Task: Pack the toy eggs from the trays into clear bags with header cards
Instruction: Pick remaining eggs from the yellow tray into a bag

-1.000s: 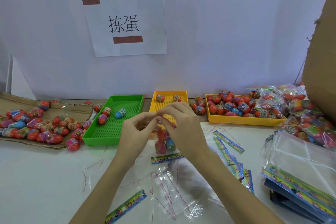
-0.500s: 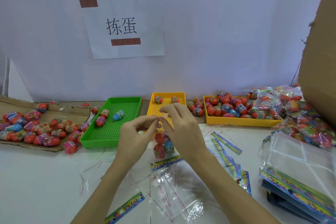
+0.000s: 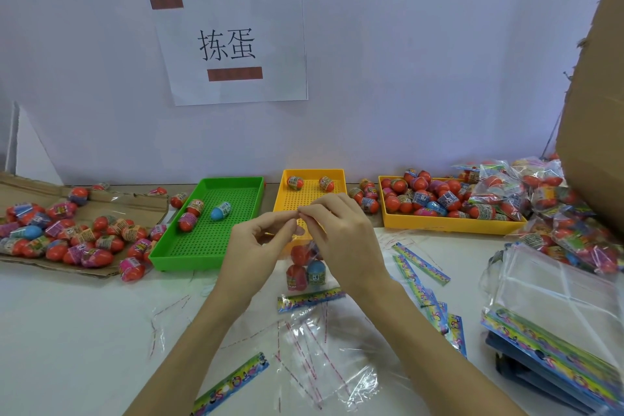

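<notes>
On the far left a flattened piece of cardboard (image 3: 84, 209) carries a loose heap of toy eggs (image 3: 67, 240), mostly red with printed bands. Just beside it sits a green tray (image 3: 209, 246) with three eggs near its back left corner, one of them blue (image 3: 221, 210). Next comes a small yellow tray (image 3: 310, 196) holding two eggs at its far end, partly hidden by the hands. The left hand (image 3: 256, 250) and the right hand (image 3: 341, 240) meet above the table, each pinching with thumb and forefinger the top edge of a clear bag (image 3: 304, 267) that hangs between them; red eggs and a blue egg show inside it (the exact count is hard to tell). Below the bag lies a header card (image 3: 310, 299), with empty clear bags (image 3: 317, 348) spread on the white table (image 3: 67, 331) nearer the person. Further right more header cards (image 3: 422, 263) lie scattered, a larger yellow tray (image 3: 452, 223) is full of eggs, and filled bags (image 3: 540, 199) pile up by a stack of carded bags (image 3: 557, 324).
</notes>
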